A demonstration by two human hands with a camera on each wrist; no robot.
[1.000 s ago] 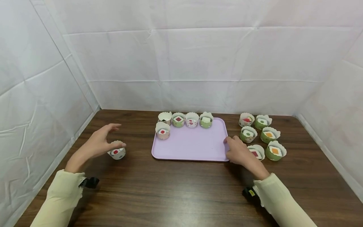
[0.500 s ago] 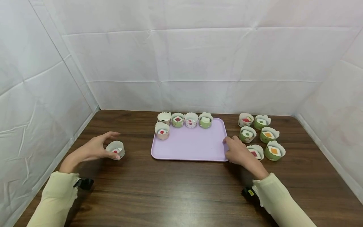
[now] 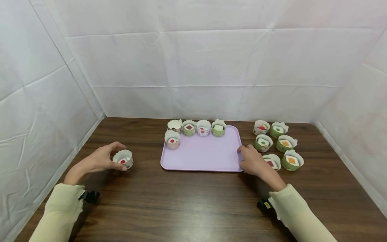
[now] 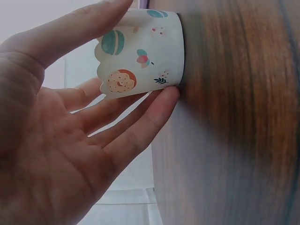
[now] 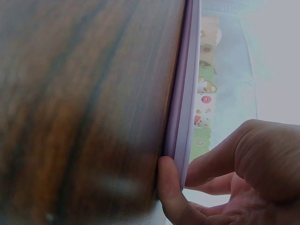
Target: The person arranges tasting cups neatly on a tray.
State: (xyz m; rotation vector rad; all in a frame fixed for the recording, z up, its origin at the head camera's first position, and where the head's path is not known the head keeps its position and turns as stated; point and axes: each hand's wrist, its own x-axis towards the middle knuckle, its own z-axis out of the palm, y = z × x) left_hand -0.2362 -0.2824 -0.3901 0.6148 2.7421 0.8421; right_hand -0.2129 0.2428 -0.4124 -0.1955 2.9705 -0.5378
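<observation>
My left hand (image 3: 101, 158) holds a white paper cupcake cup (image 3: 127, 160) on the left of the table. Macaron and donut prints cover that cup (image 4: 140, 58) in the left wrist view, with the thumb on one side and fingers on the other. Its base is at the tabletop, and a white piece with a red mark sits inside. At the right end of the lilac tray (image 3: 202, 158), my right hand (image 3: 254, 162) pinches the rim. The right wrist view shows the tray edge (image 5: 180, 122) between thumb and fingers.
On the tray, several cups line the back, one being a green cup (image 3: 189, 128); a pink cup (image 3: 172, 140) stands at its left. Several more, including a green cup (image 3: 292, 161), stand right of the tray. White sheeting (image 3: 211, 67) encloses the table.
My left hand has come down around the white cupcake cup and now grips it; the cup has barely shifted. My right hand stays at the tray's rim.
</observation>
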